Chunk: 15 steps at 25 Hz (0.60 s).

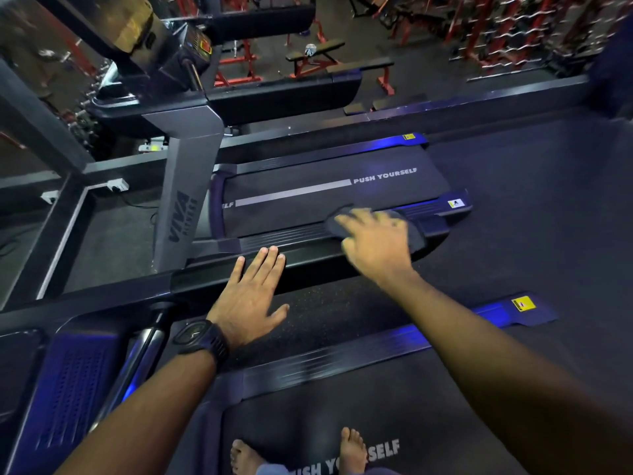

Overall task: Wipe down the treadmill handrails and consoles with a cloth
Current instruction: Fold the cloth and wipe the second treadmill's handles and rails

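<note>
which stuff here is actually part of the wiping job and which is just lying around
In the job: cloth, pressed under the right hand; black handrail; left hand, flat on the rail; neighbouring treadmill's console.
Just around: red benches; barbell rack; power sockets; wristwatch.

A dark grey, soft crumpled cloth (416, 236), blurred at its edges, lies flattened over the right end of the long, glossy black treadmill handrail (308, 259), a straight bar crossing the view's middle.
</note>
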### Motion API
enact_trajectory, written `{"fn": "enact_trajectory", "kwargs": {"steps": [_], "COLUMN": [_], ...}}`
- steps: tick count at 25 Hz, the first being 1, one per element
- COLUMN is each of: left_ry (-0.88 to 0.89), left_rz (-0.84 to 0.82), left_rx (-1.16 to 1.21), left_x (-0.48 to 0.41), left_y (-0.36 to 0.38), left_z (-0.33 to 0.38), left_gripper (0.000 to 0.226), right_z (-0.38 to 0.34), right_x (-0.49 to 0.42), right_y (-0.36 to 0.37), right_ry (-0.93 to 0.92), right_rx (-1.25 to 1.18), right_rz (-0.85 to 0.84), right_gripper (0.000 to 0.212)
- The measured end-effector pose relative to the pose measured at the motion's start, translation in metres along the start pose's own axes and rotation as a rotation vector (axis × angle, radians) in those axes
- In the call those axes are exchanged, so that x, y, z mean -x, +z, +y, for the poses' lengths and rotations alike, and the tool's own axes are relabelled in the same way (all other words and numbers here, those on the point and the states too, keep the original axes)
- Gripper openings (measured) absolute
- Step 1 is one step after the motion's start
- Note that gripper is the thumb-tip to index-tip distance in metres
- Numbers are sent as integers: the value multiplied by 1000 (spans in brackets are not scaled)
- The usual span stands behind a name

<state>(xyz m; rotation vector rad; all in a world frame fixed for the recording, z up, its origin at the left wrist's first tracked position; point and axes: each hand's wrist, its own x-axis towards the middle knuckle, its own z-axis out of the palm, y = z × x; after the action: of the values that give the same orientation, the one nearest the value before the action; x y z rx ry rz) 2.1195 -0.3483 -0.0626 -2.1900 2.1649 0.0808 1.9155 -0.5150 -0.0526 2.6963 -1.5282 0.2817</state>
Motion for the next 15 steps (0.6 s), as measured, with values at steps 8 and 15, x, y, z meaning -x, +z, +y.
{"fn": "enact_trajectory", "kwargs": {"steps": [8, 15], "left_ry": [19, 49], "left_rz": [1, 8], "left_rx": [-5, -3], "left_x": [-11, -19], "left_y": [0, -2], "left_z": [11, 22], "left_gripper": [87, 87], "right_z": [15, 28], "right_x": [-4, 0], "right_y": [-5, -3], "right_ry": [78, 138], "right_rx": [-44, -67], "right_rz": [-24, 7], "right_gripper": [52, 52]}}
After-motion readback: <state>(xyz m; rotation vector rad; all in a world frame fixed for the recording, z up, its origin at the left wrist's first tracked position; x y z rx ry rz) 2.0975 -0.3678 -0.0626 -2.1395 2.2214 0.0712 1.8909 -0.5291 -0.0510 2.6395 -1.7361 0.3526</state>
